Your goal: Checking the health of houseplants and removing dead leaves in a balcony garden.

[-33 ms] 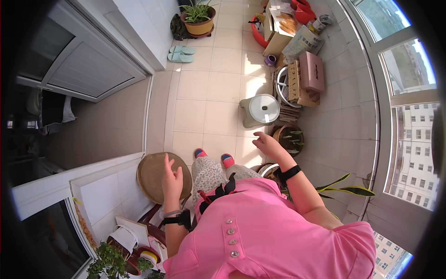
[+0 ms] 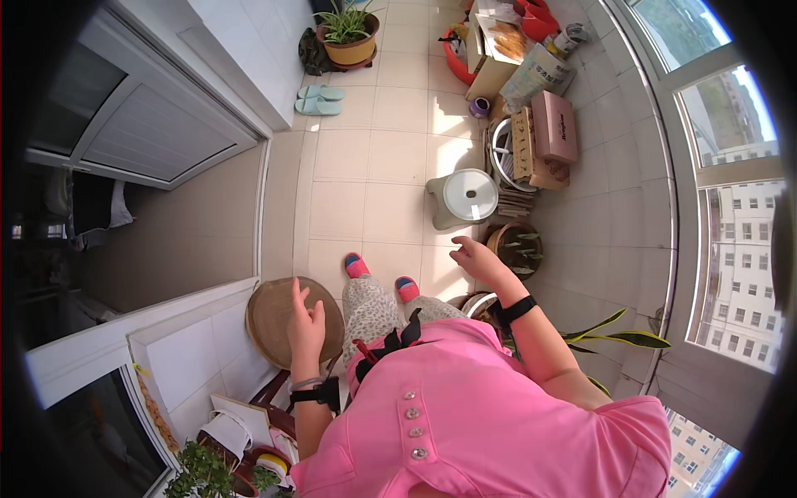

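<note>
Nothing has shifted between the two views: both taken at the same instant, so the scene matches, and the work stands where it stood. The left hand (image 2: 305, 325) lies over a round woven lid (image 2: 270, 319), fingers spread and flat, seemingly resting on its surface rather than gripping it; whether the palm truly presses down I cannot tell. The lid sits just left of the person's knees, low beside a white tiled ledge (image 2: 178, 357), apparently on a dark red stool (image 2: 278, 402). The right hand (image 2: 477, 257) hangs in the air, open and loosely curled, holding nothing, above and near a brown pot (image 2: 516, 247) with small green shoots. Each wrist wears a black band. The lid looks like coarse tan basketwork, a shallow disc with a darker rim. A white plastic stool (image 2: 465, 197) with a round top stands ahead on glossy cream floor tiles (image 2: 374, 158). Beyond it lie a pink box (image 2: 554, 124), cardboard and wooden slats piled against the curved window wall. A pair of pale green slippers (image 2: 320, 100) rests near a leafy plant in a yellow pot (image 2: 349, 37). Long striped leaves (image 2: 618, 336) spring up at the right. Pink slippers (image 2: 380, 278) show on the feet.
</note>
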The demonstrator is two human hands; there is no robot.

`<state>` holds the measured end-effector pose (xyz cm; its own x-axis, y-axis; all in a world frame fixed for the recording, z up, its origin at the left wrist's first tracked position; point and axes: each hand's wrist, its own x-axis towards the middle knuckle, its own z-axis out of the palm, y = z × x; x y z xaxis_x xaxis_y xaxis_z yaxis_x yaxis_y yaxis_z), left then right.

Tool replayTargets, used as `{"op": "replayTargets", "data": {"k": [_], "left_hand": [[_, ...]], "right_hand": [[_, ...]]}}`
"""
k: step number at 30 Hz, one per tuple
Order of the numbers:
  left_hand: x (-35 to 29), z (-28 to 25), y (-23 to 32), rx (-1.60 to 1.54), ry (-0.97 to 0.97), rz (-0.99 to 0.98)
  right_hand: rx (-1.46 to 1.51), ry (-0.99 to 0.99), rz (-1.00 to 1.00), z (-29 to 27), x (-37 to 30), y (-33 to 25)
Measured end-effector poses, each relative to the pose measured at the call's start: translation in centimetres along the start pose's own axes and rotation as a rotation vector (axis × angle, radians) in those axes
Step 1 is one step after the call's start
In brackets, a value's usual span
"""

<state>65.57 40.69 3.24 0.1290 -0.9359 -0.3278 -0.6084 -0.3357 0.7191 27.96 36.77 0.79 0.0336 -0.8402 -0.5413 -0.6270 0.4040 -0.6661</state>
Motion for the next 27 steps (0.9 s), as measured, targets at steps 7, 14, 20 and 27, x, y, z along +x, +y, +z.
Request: {"op": "replayTargets", "data": {"k": [7, 14, 20, 27], "left_hand": [[12.1, -4.0, 1.8, 0.145, -0.115, 0.069], [25.2, -5.3, 5.8, 0.249, -0.268, 0.234], [33.1, 0.8, 13.4, 0.296, -0.461, 0.354], [37.8, 14.4, 27.9, 0.490, -0.803, 1.016]], "right_hand": [[0.161, 0.159, 0.214, -2.1, 6.1, -3.1], [0.391, 0.331, 0.303, -3.0, 9.3, -6.1], [0.498, 0.473, 0.428, -5.2, 9.8, -3.6], [0.634, 0.557, 0.518, -13.1, 13.4, -0.7]]}}
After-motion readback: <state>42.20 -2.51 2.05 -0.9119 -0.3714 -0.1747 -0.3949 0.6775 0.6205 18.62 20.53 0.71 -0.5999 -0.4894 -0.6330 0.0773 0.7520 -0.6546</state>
